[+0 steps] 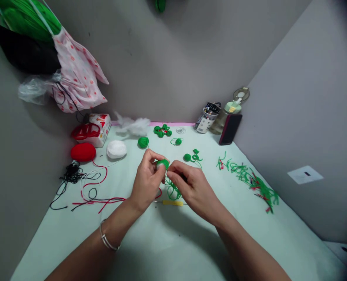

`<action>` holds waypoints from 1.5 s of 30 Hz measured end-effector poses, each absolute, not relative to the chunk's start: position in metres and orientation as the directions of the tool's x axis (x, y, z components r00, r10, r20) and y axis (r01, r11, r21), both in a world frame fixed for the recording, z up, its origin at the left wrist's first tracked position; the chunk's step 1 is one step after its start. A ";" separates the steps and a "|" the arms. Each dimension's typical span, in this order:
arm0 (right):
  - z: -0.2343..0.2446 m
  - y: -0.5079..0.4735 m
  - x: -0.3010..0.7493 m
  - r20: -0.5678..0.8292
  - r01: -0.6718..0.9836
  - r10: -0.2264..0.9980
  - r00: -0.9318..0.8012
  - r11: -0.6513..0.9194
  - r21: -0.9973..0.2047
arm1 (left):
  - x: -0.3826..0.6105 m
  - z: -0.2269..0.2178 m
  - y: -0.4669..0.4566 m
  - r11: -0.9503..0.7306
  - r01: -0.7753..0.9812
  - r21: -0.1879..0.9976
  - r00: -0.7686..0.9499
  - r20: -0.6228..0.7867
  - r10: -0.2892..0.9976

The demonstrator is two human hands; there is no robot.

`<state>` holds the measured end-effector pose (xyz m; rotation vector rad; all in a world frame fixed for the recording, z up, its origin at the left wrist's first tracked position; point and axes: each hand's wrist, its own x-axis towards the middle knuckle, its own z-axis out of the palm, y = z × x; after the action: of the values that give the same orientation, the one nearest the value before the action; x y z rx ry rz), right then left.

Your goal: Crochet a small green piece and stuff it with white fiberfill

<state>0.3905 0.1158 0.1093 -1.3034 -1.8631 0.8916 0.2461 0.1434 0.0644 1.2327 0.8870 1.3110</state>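
Observation:
Held between the thumb and fingers of my left hand [147, 177] is a small green crochet piece [163, 163], with a bit of white showing by the thumb. My right hand [192, 183] is pinched close against its right side; what sits in those fingertips is too small to make out. Loops of green yarn [173, 190] hang or lie just under both hands. Below them on the table is a crochet hook with a yellow handle [172, 203]. A green yarn ball [143, 143] lies just beyond my left hand.
Red yarn [83, 152], white yarn [116, 149] and tangled black yarn [73, 172] lie left. White stuffing [134, 125] and small green crochet pieces [162, 131] are at the back. A phone [231, 129] leans against a bottle [219, 121]; green yarn scraps [249, 177] lie right.

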 end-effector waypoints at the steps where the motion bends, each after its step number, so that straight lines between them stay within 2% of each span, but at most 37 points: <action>1: 0.109 0.118 0.391 0.136 0.460 0.959 -0.249 0.241 -0.855 | 0.246 0.066 0.142 -0.145 -0.200 0.969 0.119 0.170 0.978; 5: 0.109 0.122 0.396 0.138 0.378 0.973 -0.184 0.200 -0.904 | 0.241 0.078 0.137 -0.143 -0.191 0.971 0.181 0.178 0.967; 11: 0.114 0.119 0.403 0.155 0.380 0.977 -0.146 0.200 -0.903 | 0.226 0.094 0.138 -0.088 -0.246 0.965 0.378 0.179 0.908; 21: 0.117 0.102 0.390 0.193 0.555 0.950 -0.243 0.300 -0.776 | 0.240 0.082 0.140 -0.112 -0.253 0.961 0.186 0.162 0.969; 27: 0.103 0.110 0.385 0.276 0.637 0.930 -0.243 0.368 -0.677 | 0.239 0.075 0.144 -0.046 -0.266 0.963 0.197 0.101 0.975; 29: 0.105 0.112 0.388 0.289 0.636 0.933 -0.215 0.358 -0.684 | 0.236 0.078 0.142 -0.024 -0.287 0.958 0.234 0.094 0.968; 36: 0.119 0.113 0.400 0.217 0.505 0.968 -0.122 0.249 -0.826 | 0.233 0.092 0.136 -0.020 -0.316 0.948 0.338 0.132 0.932; 41: 0.113 0.105 0.389 0.269 0.559 0.944 -0.193 0.331 -0.761 | 0.238 0.083 0.140 -0.102 -0.288 0.952 0.201 0.164 0.966; 45: 0.097 0.102 0.377 0.279 0.647 0.939 -0.201 0.341 -0.682 | 0.242 0.070 0.149 -0.094 -0.277 0.956 0.125 0.133 0.983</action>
<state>0.3772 0.1021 0.0970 -1.3854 -1.9371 0.5578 0.2422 0.1487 0.0703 1.1499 0.8475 1.3024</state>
